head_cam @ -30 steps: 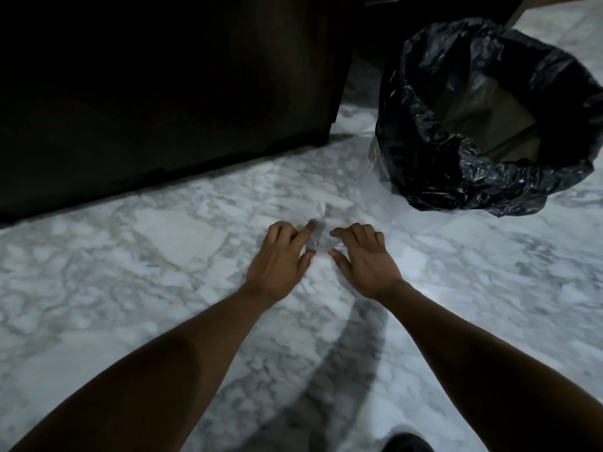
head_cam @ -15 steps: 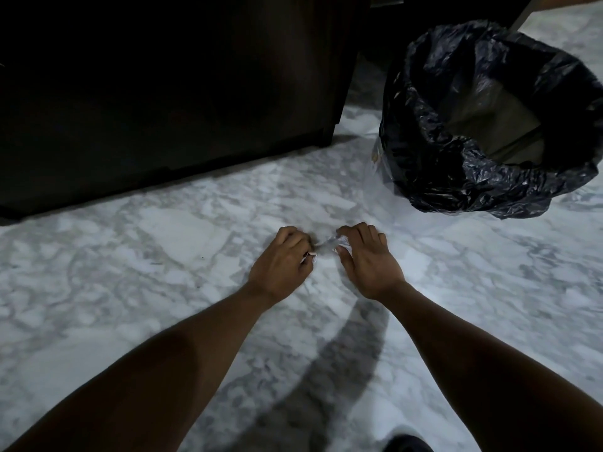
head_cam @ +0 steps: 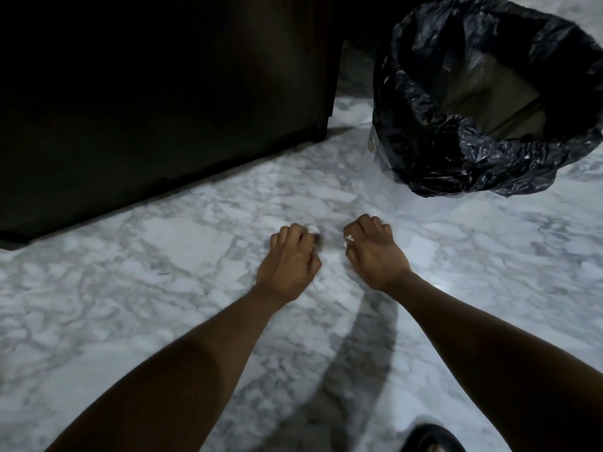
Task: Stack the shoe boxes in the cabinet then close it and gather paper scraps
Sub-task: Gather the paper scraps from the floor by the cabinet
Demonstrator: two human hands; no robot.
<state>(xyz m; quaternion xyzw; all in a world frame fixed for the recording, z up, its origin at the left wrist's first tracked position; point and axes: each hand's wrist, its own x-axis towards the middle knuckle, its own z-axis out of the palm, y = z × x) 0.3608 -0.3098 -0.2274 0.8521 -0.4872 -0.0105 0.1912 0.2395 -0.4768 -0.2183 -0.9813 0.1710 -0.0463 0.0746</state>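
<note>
Both my hands hover low over the marble floor (head_cam: 182, 249), fists apart. My left hand (head_cam: 288, 259) is closed around white paper scraps (head_cam: 312, 229), with a bit showing at the fingertips. My right hand (head_cam: 375, 252) is closed too, and small white scraps (head_cam: 348, 239) peek out at its thumb side. The dark cabinet (head_cam: 163, 102) fills the upper left with its front closed. No shoe boxes are in view.
A bin lined with a black plastic bag (head_cam: 483, 109) stands at the upper right, its mouth open toward me. A dark sandal tip (head_cam: 430, 440) shows at the bottom right. White-grey marble floor spreads all around my arms.
My hands were together pinching a white paper piece on the floor. They have since pulled apart, each fist closed on scraps, and the paper no longer lies between them.
</note>
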